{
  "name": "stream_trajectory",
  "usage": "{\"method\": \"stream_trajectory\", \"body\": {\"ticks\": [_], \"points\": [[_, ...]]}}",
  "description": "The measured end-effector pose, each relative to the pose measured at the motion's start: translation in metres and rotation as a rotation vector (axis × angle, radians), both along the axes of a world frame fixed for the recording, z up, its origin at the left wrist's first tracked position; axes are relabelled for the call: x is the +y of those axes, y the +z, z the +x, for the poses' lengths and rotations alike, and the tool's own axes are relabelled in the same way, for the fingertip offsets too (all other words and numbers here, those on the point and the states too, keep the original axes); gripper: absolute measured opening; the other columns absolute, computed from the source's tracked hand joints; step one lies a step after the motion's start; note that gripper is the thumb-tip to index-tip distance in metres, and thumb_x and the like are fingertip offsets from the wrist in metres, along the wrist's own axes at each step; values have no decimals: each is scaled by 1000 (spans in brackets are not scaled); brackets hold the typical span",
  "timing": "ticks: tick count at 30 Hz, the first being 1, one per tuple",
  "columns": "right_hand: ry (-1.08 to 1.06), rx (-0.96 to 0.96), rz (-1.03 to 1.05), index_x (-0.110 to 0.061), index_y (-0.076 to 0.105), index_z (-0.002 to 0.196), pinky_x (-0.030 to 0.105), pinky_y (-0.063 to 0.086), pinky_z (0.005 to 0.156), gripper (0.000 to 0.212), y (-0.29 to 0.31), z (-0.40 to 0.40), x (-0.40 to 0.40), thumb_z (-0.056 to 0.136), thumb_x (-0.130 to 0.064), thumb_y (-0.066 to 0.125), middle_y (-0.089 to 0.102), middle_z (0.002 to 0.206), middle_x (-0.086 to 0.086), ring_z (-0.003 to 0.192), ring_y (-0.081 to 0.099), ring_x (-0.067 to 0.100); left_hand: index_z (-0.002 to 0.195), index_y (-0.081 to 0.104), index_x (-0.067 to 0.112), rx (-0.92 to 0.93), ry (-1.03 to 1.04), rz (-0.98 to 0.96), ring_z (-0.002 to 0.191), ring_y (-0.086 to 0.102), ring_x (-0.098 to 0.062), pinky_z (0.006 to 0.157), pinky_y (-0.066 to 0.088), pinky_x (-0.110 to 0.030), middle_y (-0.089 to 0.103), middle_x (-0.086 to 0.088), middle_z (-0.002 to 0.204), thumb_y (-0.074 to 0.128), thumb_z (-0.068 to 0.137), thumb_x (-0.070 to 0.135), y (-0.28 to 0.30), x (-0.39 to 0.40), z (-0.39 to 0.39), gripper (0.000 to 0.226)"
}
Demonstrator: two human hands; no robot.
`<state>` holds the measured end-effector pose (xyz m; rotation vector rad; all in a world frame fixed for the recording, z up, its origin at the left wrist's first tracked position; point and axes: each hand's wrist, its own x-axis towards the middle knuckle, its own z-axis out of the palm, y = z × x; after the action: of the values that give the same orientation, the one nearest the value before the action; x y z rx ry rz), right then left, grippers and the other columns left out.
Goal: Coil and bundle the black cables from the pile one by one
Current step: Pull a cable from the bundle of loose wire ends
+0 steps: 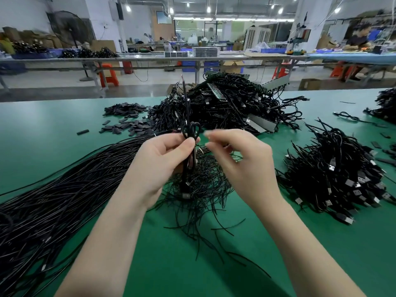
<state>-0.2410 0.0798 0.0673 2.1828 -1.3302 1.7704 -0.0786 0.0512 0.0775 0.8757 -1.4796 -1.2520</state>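
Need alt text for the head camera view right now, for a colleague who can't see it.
Over a green table, the left hand grips a small coiled black cable upright, while the right hand hovers beside it, blurred. Long straight cables lie left, thin black ties below, and bundled USB cables right.
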Motion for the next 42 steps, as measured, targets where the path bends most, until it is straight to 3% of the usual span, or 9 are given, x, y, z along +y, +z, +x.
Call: {"method": "stream_trajectory", "body": {"ticks": [3, 6, 14, 22, 28, 34, 36, 40, 42], "points": [[262, -550, 582, -22, 76, 85, 16, 50, 61, 10, 4, 1, 2, 88, -28, 69, 75, 79, -1, 69, 67, 6, 90, 73, 34, -101, 120, -271, 78, 65, 1, 75, 52, -14, 75, 16, 88, 67, 89, 16, -3, -2, -1, 19], [363, -728, 850, -19, 77, 77, 17, 51, 58, 21, 4, -3, 2, 71, -39, 76, 74, 76, 1, 66, 67, 9, 91, 71, 45, -219, 110, -364, 80, 65, 3, 77, 51, -15, 73, 20, 91, 67, 90, 18, -4, -2, -2, 27], [580, -836, 838, -17, 75, 76, 16, 50, 58, 12, 5, -6, 2, 66, -23, 78, 68, 70, -1, 63, 63, 7, 101, 72, 45, -204, 10, -358, 94, 68, -4, 85, 52, -20, 74, 16, 100, 66, 84, 37, -2, 1, -2, 19], [-118, 389, -422, 1, 74, 92, 32, 52, 77, 12, -15, -6, -8, 85, 6, 65, 70, 87, 11, 80, 63, 25, 65, 77, 23, 127, -143, 338, 52, 54, -5, 50, 47, -20, 63, 5, 65, 72, 70, 31, 2, 8, -10, 10], [281, -555, 576, -19, 77, 83, 17, 49, 62, 20, -10, 1, -8, 88, -36, 68, 71, 74, -4, 65, 62, 5, 90, 75, 31, -60, 122, -145, 81, 67, -3, 75, 53, -19, 75, 8, 89, 67, 90, 22, -3, 0, -4, 12], [506, -714, 669, -12, 77, 83, 18, 48, 59, 15, -9, -3, -6, 73, -23, 77, 69, 69, 3, 62, 61, 10, 95, 71, 32, -170, 78, -264, 80, 68, 2, 71, 49, -9, 74, 16, 89, 65, 91, 16, -5, 1, -6, 17], [403, -577, 532, -13, 76, 82, 19, 50, 61, 5, -6, -3, -5, 78, -14, 77, 71, 70, -1, 64, 64, 9, 94, 73, 30, -162, 80, -247, 76, 67, 3, 69, 48, -10, 74, 14, 85, 66, 91, 18, -6, 1, -7, 14], [-124, 242, -245, -2, 75, 86, 30, 53, 72, 6, -13, -3, -4, 80, 1, 73, 71, 82, 7, 76, 67, 23, 83, 77, 28, -58, -40, 31, 60, 57, -2, 61, 45, -21, 63, 12, 66, 71, 81, 32, -4, 4, -8, 8], [-139, 293, -257, -3, 75, 95, 34, 53, 78, 13, -21, -6, -1, 82, -4, 73, 71, 91, 9, 84, 67, 26, 81, 78, 28, -51, -74, 153, 56, 55, -2, 60, 43, -22, 62, 10, 63, 70, 77, 34, -3, 6, -9, 11]]}}
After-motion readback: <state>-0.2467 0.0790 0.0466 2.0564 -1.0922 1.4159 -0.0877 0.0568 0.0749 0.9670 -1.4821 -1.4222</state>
